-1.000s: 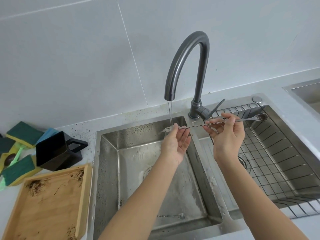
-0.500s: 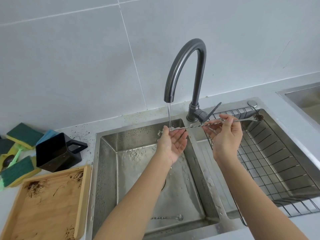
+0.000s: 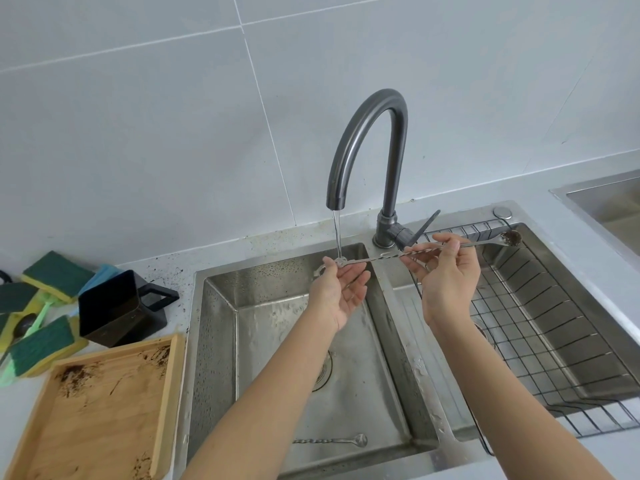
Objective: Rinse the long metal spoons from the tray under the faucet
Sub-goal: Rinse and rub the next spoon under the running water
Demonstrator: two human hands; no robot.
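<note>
Holding the long spoon (image 3: 433,249) level across the sink divider, the right hand (image 3: 446,275) pinches its twisted stem while the left hand (image 3: 341,292), fingers loosely spread, cups the far end under the faucet (image 3: 367,150) stream. The bowl at the right end, over the wire rack (image 3: 554,323), looks still crusted, so I'd slide that end under next and rub it. Another spoon (image 3: 332,441) lies by the sink's front edge.
</note>
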